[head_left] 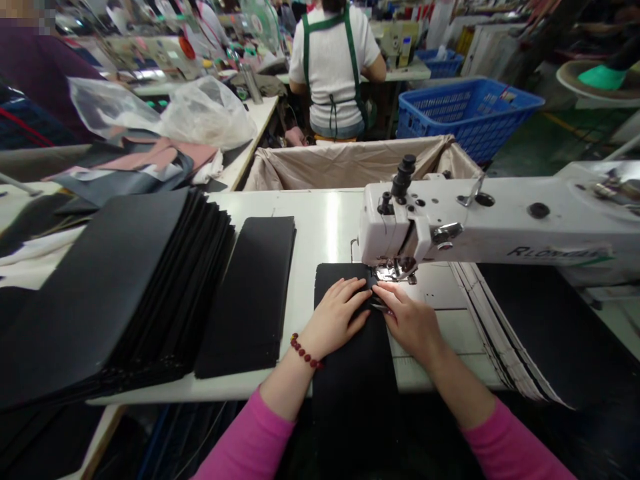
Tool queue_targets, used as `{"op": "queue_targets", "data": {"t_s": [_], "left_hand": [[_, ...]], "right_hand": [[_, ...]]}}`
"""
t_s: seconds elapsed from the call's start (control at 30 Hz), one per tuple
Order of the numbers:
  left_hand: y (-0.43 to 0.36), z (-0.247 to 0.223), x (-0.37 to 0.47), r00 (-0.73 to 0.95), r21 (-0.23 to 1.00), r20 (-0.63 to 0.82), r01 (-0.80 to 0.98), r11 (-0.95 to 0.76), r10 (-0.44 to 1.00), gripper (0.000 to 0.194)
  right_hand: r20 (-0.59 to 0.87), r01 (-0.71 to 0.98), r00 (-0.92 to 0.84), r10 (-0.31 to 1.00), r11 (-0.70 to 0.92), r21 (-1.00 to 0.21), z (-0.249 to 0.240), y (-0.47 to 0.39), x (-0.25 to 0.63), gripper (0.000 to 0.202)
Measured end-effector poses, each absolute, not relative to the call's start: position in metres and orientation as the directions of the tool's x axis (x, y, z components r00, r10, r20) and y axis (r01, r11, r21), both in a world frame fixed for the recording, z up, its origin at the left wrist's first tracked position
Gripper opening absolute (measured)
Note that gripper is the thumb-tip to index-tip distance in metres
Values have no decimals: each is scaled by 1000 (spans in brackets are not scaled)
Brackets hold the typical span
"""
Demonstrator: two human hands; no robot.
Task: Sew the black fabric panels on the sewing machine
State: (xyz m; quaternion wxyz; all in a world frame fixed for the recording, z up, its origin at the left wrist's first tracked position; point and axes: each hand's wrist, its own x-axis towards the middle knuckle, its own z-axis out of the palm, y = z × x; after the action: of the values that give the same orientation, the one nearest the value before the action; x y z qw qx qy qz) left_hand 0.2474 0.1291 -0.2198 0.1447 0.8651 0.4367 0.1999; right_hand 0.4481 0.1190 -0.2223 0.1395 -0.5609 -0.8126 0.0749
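Note:
A long black panel (356,380) lies under the presser foot (393,273) of a white sewing machine (480,213) and hangs over the table's front edge. My left hand (343,310) rests flat on this panel, fingers spread, just left of the foot. My right hand (407,317) is at the panel's right edge, its fingertips close to the foot. Slim metal blades, seemingly of small scissors (380,307), stick out from under my right fingers toward the left hand; their handles are hidden in the palm.
Left stand a tall stack of black panels (100,280) and a lower pile (250,287). More pale-edged panels (555,327) lie right. Behind the table are a cloth-lined bin (310,170) and a blue basket (465,113). A co-worker (333,67) sits ahead, back turned.

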Motion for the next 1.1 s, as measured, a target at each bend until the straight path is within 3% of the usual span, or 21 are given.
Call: {"op": "queue_targets", "data": {"t_s": [1.1], "left_hand": [[129, -221, 245, 521, 389, 207, 733, -558, 828, 40]], "right_hand": [[143, 889, -328, 934, 356, -288, -225, 119, 450, 53]]}}
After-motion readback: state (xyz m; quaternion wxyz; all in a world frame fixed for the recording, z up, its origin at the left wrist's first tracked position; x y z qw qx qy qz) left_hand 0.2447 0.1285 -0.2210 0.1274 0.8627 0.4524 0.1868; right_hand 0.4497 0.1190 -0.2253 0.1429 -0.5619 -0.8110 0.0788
